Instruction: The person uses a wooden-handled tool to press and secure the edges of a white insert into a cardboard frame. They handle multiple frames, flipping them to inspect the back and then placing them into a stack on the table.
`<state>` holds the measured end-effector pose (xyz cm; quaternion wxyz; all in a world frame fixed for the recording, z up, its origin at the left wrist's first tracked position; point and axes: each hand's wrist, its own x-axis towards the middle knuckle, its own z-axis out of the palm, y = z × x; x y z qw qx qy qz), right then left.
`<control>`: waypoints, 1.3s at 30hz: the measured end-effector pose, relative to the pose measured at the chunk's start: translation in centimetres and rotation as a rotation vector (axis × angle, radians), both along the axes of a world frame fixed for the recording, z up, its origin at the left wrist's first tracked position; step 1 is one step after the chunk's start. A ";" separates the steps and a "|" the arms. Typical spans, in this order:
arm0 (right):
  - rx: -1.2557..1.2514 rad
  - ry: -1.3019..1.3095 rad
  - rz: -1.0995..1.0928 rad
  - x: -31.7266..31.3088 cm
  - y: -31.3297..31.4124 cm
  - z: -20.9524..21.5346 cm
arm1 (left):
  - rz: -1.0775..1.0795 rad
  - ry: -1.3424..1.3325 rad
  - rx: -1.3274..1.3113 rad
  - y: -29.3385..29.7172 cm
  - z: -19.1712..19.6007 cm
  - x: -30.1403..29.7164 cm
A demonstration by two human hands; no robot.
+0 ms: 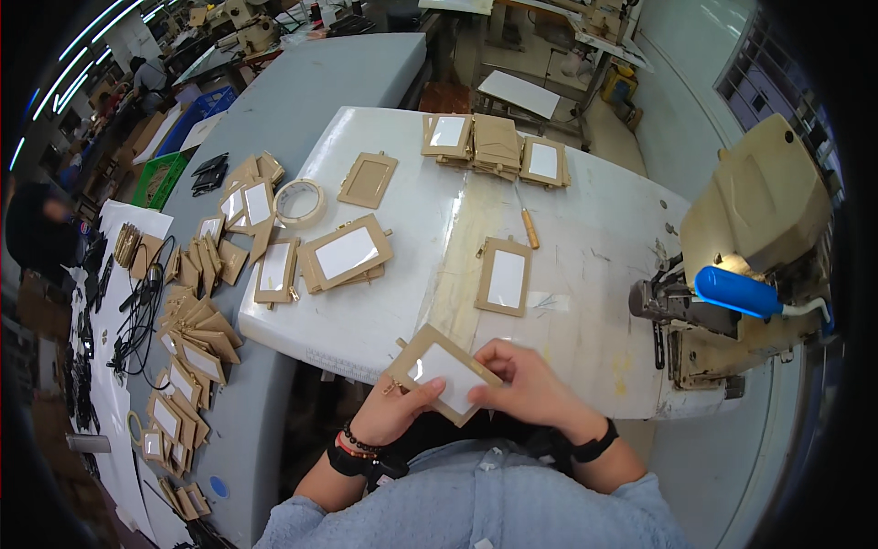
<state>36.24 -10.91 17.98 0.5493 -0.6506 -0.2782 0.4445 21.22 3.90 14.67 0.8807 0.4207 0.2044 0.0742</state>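
Both hands (457, 393) on tan card holder (443, 372)

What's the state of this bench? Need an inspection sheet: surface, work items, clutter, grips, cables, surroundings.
Surface: white table, scuffed and marked.
Work items: tan card holder with clear window, held in both hands over the table's near edge.
Clutter: single holder, holder stacks at the far edge, tape roll, wooden-handled awl, loose holders heaped on the grey bench.
Grips: left hand pinches the holder's lower left corner; right hand grips its right edge.
Cables: black cables on the far-left bench.
Surroundings: sewing machine at right; another person far left.
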 end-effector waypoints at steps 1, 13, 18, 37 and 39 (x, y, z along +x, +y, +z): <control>-0.039 -0.068 -0.029 1.5 0.0 0.5 | -0.002 0.021 -0.050 -0.2 0.3 0.2; -0.367 -1.054 -0.428 16.5 7.9 -6.5 | 0.001 0.030 -0.176 0.3 -0.2 -0.6; -0.240 -0.728 -0.409 12.9 0.5 -3.7 | -0.050 0.018 -0.144 0.7 -0.5 -1.6; 0.545 0.488 -0.941 -0.1 -8.3 1.8 | -0.291 0.076 -0.061 -4.3 1.7 2.1; 0.342 0.150 -0.602 0.1 -9.0 0.8 | -0.273 0.103 -0.075 -4.7 1.8 2.2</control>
